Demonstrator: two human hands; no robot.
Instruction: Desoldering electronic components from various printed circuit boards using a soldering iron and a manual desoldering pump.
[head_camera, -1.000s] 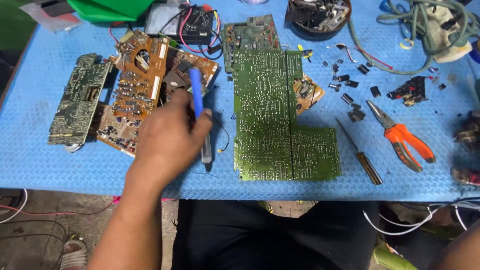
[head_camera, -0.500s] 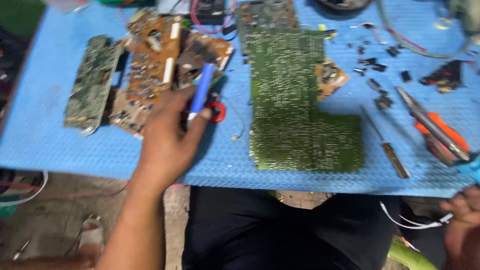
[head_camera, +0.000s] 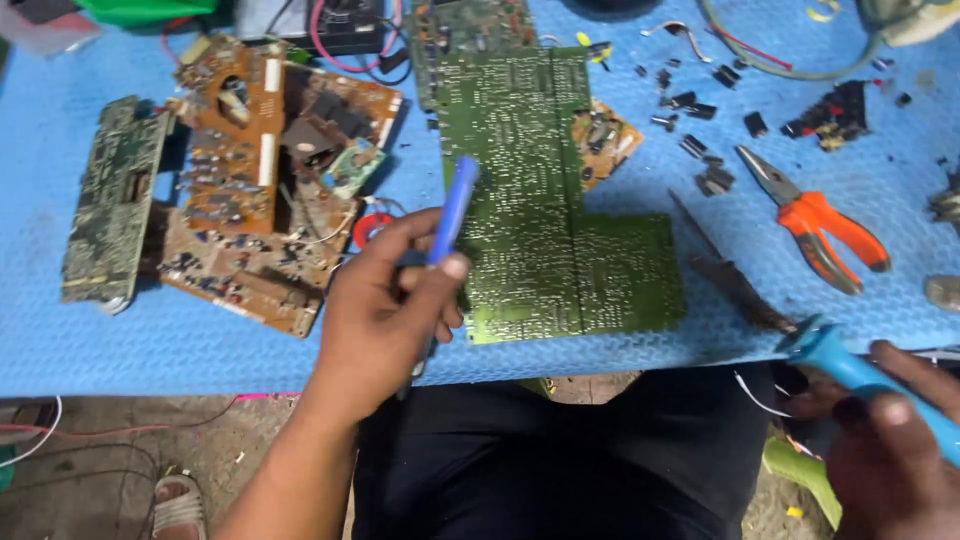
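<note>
Head view: left hand (head_camera: 385, 320) grip closed on blue pen tool (head_camera: 452, 210) beside green board (head_camera: 530, 180), right hand (head_camera: 885, 450) clasping blue-handled tool (head_camera: 850, 368)

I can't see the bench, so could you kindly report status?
Left hand grips blue pen-shaped tool. Right hand grips light-blue tool. Green L-shaped circuit board unobstructed.

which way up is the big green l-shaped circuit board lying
Solder side up: the big green L-shaped circuit board lies flat on the blue foam mat, showing only traces and solder dots, no components.
</note>
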